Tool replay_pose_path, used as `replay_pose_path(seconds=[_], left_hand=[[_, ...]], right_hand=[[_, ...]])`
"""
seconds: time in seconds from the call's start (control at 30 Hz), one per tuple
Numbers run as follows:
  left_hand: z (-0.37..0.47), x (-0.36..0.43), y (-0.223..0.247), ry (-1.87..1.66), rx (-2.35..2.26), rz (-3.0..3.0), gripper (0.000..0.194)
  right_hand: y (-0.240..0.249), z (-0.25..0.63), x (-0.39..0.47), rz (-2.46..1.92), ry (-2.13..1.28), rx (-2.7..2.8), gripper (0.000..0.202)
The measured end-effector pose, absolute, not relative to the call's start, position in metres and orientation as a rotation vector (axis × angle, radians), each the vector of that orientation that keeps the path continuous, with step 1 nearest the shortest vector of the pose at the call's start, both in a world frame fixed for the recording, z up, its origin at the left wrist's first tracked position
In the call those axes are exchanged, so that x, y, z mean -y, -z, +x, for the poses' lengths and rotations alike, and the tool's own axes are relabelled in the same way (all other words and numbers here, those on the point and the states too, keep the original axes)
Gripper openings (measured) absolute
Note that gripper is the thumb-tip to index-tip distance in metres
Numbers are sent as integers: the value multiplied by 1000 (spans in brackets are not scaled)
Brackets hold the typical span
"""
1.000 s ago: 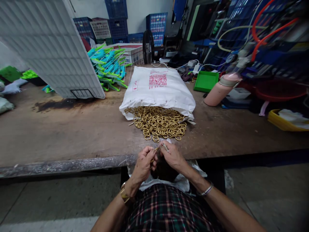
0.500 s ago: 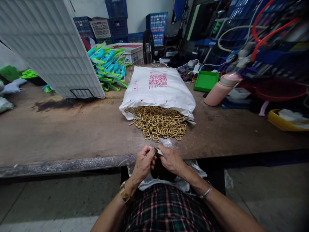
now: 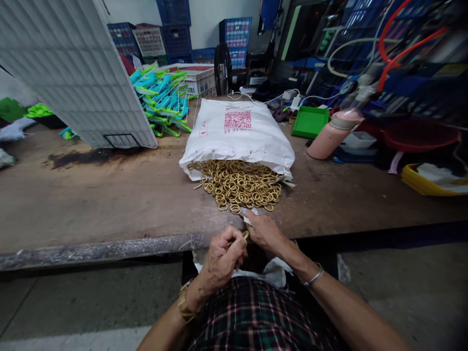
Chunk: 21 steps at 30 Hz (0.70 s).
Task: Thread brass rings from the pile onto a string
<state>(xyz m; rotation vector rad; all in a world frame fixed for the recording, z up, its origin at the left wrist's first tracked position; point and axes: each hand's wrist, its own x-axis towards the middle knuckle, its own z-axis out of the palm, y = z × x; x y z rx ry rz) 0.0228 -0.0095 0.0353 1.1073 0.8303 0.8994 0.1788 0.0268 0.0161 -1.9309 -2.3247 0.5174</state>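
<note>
One ring (image 3: 246, 235) was in hand; a heap (image 3: 243, 187) seemingly remained at the sack's (image 3: 215, 141) mouth.
The left hand (image 3: 224, 253), curled tight, gripped it near the table (image 3: 139, 204) edge; the right hand (image 3: 263, 230), nearly closed, pinched a small tool (image 3: 247, 221). Finished rings couldn't be told apart.

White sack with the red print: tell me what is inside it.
Gold-coloured rings show in the open mouth of the white sack and spill out onto the table. The sack's upper side covers whatever lies deeper, so that part cannot be seen.
</note>
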Motion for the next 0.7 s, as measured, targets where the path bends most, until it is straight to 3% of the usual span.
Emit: replay_pose_path(seconds=[0.27,0.47,0.57,0.7], left_hand=[[21,-4,-28,-927,-722,551,28],[16,-6,-21,-924,-726,469,21],[13,-9,-18,-888,-714,401,29],[13,-14,-13,-920,-676,338,20]], right_hand=[[-11,166,-47,-2086,-264,2052,19],[-11,152,-59,-2212,-240,2048,20],[-11,152,-62,-2231,-239,2065,18],[-4,160,-61,-2102,-266,2044,17]])
